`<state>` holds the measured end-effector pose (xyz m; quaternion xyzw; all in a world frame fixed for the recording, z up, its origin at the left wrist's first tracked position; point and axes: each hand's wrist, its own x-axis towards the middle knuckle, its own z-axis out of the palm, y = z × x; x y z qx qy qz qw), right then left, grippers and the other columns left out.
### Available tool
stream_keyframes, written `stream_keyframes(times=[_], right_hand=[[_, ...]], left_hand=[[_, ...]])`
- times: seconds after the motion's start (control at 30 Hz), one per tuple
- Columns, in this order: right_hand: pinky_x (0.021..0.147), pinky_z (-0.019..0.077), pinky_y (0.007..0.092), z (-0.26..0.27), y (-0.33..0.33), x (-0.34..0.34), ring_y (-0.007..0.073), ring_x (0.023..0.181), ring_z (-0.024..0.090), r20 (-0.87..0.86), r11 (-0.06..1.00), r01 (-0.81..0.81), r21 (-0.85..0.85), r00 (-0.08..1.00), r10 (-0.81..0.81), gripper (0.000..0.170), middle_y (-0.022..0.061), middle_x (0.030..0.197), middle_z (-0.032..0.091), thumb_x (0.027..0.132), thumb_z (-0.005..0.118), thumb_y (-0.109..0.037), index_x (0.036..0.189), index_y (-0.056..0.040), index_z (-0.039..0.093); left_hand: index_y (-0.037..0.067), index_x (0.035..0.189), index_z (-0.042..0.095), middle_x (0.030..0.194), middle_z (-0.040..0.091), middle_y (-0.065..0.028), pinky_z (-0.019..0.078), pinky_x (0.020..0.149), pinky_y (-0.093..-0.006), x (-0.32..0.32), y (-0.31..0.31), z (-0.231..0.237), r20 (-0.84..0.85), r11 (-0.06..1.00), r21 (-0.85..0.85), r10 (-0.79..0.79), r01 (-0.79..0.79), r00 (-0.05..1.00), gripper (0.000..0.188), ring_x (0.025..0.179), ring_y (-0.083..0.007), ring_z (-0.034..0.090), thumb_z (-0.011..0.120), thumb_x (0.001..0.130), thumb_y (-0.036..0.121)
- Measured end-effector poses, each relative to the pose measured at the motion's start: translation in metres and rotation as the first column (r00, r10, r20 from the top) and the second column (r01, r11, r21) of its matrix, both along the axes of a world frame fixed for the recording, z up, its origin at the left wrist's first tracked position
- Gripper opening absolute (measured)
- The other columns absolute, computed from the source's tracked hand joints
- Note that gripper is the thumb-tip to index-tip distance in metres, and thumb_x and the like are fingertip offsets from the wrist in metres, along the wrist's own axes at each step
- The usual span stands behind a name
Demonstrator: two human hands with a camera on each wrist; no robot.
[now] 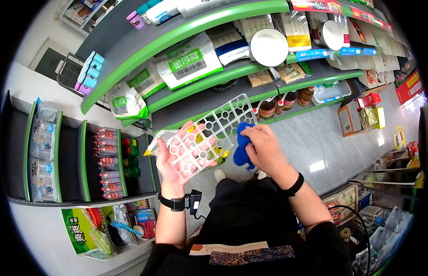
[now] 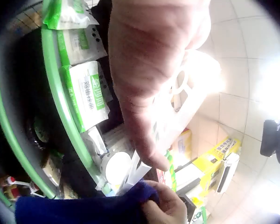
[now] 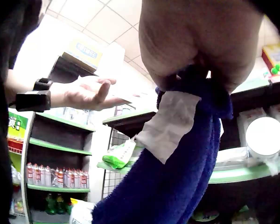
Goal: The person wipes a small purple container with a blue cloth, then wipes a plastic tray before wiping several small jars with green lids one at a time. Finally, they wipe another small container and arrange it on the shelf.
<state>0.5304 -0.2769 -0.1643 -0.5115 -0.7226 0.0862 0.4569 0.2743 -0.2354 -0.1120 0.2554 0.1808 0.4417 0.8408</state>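
My left hand (image 1: 173,162) is palm up with fingers spread, and a white plastic lattice rack (image 1: 211,126) rests across it. Those fingers show through the rack's openings. In the right wrist view the left hand (image 3: 91,93) reaches in from the left. My right hand (image 1: 267,148) grips a bunched blue cloth (image 1: 242,149) beside the rack's right edge. The fluffy cloth (image 3: 163,186) hangs below the right hand in the right wrist view, with a crumpled white label (image 3: 171,123) on it. In the left wrist view the cloth (image 2: 84,210) lies across the bottom.
Green-edged shelves (image 1: 186,99) curve ahead, holding noodle packs (image 1: 188,64) and a white round disc (image 1: 269,47). Red-capped bottles (image 1: 112,149) fill a shelf at left. Boxes (image 1: 349,118) stand on the tiled floor at right, and a goods rack (image 1: 384,181) is at lower right.
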Motion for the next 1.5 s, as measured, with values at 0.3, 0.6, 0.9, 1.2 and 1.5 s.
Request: stream_keyframes(times=[0.3,0.6,0.9,1.2,1.5], right_hand=[[0.092,0.0500,0.0403,0.006,-0.004,-0.023,0.0345,0.106,0.059,-0.085,0.994,-0.107,-0.010,0.991,0.106,0.041,0.0167,0.114,0.069,0.073,0.066,0.002,0.113,-0.0034,0.062],[0.088,0.0514,0.0381,0.010,-0.004,-0.011,0.0322,0.100,0.060,0.108,0.996,0.074,-0.050,0.992,-0.069,0.033,0.0125,0.111,0.070,0.075,0.065,0.000,0.108,-0.0027,0.063],[0.089,0.0504,0.0408,0.011,-0.018,-0.015,0.0338,0.101,0.059,-0.053,0.995,0.064,-0.082,0.996,-0.068,0.037,0.0167,0.112,0.070,0.072,0.062,0.004,0.109,-0.0014,0.063],[0.087,0.0517,0.0415,0.006,-0.016,-0.015,0.0343,0.099,0.061,-0.027,1.000,0.004,0.013,1.000,-0.004,0.036,0.0166,0.108,0.071,0.072,0.063,0.003,0.108,-0.0027,0.063],[0.084,0.0516,0.0403,0.005,-0.008,0.003,0.0328,0.094,0.061,-0.180,0.990,0.119,-0.082,0.975,-0.132,0.034,0.0144,0.101,0.070,0.074,0.062,0.005,0.107,-0.0029,0.065]], left_hand=[[0.005,0.155,0.023,0.158,0.029,-0.0231,0.0450,0.087,-0.0792,0.008,-0.002,-0.004,0.000,1.000,-0.012,0.018,-0.018,1.000,0.092,0.136,-0.0584,0.034,0.039,0.094,0.072],[0.005,0.155,0.023,0.156,0.030,-0.0250,0.0450,0.086,-0.0797,0.003,-0.003,0.005,-0.060,0.997,0.077,-0.019,0.024,0.998,0.092,0.136,-0.0588,0.034,0.043,0.094,0.070],[0.005,0.155,0.023,0.158,0.027,-0.0236,0.0463,0.087,-0.0781,0.006,-0.008,-0.002,0.072,1.000,-0.025,0.020,-0.018,0.997,0.088,0.135,-0.0589,0.035,0.038,0.096,0.069],[0.005,0.156,0.022,0.158,0.028,-0.0228,0.0470,0.086,-0.0774,0.012,-0.010,-0.003,0.026,0.999,-0.052,-0.010,0.011,1.000,0.089,0.135,-0.0581,0.036,0.037,0.096,0.070],[0.005,0.156,0.021,0.159,0.025,-0.0230,0.0458,0.087,-0.0783,0.023,-0.007,-0.002,0.029,0.999,-0.020,-0.032,0.033,0.999,0.091,0.135,-0.0582,0.035,0.039,0.095,0.070]])
